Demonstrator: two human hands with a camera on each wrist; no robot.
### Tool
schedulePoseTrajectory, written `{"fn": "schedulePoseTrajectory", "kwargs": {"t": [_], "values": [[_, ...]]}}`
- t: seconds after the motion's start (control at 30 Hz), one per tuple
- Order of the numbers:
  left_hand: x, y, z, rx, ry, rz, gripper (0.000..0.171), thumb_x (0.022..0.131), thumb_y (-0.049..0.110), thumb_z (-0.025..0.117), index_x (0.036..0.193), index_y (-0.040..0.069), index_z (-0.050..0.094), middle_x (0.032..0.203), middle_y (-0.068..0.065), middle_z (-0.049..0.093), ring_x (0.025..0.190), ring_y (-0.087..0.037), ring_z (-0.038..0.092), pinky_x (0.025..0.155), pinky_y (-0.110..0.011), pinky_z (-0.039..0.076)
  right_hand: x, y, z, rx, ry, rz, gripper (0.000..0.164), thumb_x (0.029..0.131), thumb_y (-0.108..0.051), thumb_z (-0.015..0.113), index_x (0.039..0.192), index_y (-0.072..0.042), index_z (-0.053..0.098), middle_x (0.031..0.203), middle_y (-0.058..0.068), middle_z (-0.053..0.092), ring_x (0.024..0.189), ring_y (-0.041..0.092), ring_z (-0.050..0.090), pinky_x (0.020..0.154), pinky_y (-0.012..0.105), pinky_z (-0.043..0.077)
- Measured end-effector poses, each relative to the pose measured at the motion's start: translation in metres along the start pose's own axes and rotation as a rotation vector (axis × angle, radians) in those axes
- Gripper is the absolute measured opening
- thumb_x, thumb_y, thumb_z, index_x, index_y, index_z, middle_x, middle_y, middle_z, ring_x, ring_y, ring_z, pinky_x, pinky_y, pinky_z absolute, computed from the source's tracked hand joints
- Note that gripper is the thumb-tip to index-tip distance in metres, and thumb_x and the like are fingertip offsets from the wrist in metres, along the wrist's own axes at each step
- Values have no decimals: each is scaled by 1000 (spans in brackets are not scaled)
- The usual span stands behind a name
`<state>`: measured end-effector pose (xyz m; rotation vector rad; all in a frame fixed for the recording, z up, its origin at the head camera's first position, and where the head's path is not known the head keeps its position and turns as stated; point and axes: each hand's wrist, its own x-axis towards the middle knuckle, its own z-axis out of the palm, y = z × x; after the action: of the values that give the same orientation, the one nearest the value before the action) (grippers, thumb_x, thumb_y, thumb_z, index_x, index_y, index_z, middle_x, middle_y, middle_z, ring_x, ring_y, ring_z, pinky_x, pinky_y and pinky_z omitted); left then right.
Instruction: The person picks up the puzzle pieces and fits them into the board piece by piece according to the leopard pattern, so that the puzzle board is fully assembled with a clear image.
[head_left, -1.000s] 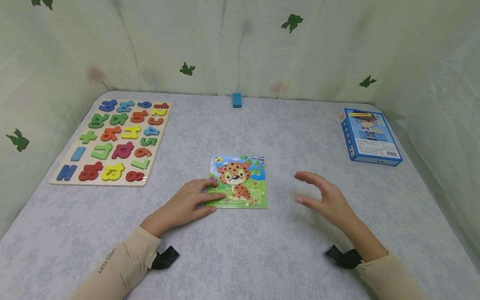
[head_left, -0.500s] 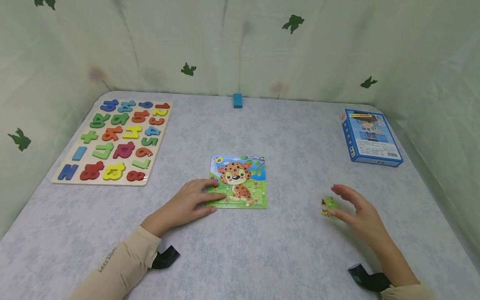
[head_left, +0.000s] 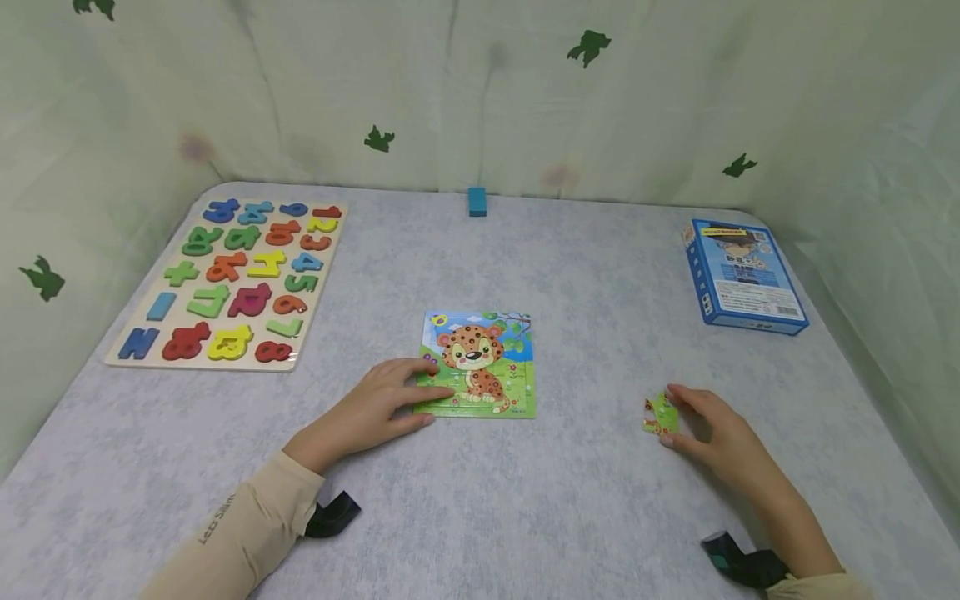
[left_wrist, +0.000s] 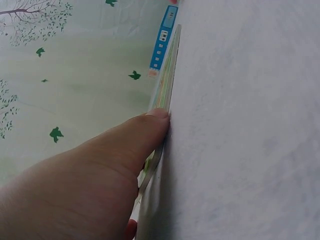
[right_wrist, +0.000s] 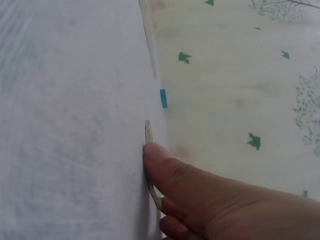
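A square jigsaw puzzle [head_left: 487, 367] with a cartoon leopard on green grass lies flat mid-table in the head view. My left hand [head_left: 371, 402] rests on its lower left part, fingers spread over the picture and the thumb at the near left corner. In the left wrist view that thumb [left_wrist: 159, 114] lies along the puzzle's thin edge. To the right, my right hand [head_left: 722, 433] pinches a small green puzzle piece [head_left: 660, 415] with orange spotted patches, thumb at its near edge and index finger at its far one. The right wrist view shows this piece [right_wrist: 148, 131] edge-on, low over the table.
A wooden board [head_left: 315, 329] of colourful letters and numbers lies at the left. At the back right sits a blue box [head_left: 750, 275], and a small blue block [head_left: 477, 202] stands at the far edge. A pale curtain [head_left: 480, 92] hangs behind the table.
My right hand has moved right from beside the puzzle to the loose green piece, and its thumb and index finger have come together on the piece. The left hand keeps its place.
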<state>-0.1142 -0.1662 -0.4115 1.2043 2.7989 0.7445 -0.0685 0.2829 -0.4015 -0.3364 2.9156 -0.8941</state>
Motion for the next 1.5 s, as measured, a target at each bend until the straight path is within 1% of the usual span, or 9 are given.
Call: {"fn": "schedulePoseTrajectory", "kwargs": {"t": [0.2,0.37,0.57,0.63,0.8,0.9,1.07,1.33,1.5], "values": [[-1,1,0,-1,0,-2,37,85,33,62,122,28,58,130,-5,43,121,-24,34,98,-46,25,1,-6,-2,-65,-44,22,65,77,-26,71,126,8,45,111,23,51,104,38,46,85,54,36],[0,1,1,19,9,9,37,85,33,62,121,27,59,129,-6,44,121,-25,35,98,-45,25,4,-17,-1,-47,3,6,60,74,-19,75,122,6,49,108,19,53,98,33,51,82,51,40],[6,8,0,53,58,62,34,82,28,66,114,18,64,124,-10,48,117,-25,40,103,-44,20,19,-46,2,42,40,-160,57,70,-7,76,119,3,50,106,12,54,94,25,52,78,45,44],[8,13,1,57,65,70,33,81,26,66,112,12,65,123,-11,49,117,-25,41,103,-42,22,27,-58,7,75,35,-222,58,70,-5,76,120,3,49,106,11,52,93,23,51,76,43,46],[11,24,6,68,9,40,36,85,25,62,113,4,59,126,-8,48,119,-21,41,97,-34,34,48,-84,25,121,6,-368,57,71,-5,75,120,3,46,104,10,49,89,18,49,70,36,48],[12,29,7,89,-24,15,36,86,27,60,113,3,57,126,-7,48,119,-21,42,96,-34,35,60,-97,36,140,-35,-417,56,73,-8,74,120,4,46,103,9,49,90,19,48,71,35,47],[16,33,8,149,-35,28,39,85,29,61,115,4,57,121,-8,51,114,-23,46,94,-36,37,76,-111,54,135,-103,-389,56,76,-17,73,123,1,48,105,7,51,94,17,49,77,34,45],[27,43,14,352,-2,154,53,82,47,59,129,22,52,95,-9,48,86,-25,48,73,-39,43,93,-115,73,97,-170,-358,56,79,-24,71,126,-1,51,111,8,51,100,17,46,82,34,42],[31,49,15,437,-21,131,51,82,52,56,127,30,52,96,-11,46,88,-27,47,71,-40,42,95,-117,73,82,-217,-328,56,79,-25,71,127,-4,51,111,7,50,98,17,45,80,33,41]]}}
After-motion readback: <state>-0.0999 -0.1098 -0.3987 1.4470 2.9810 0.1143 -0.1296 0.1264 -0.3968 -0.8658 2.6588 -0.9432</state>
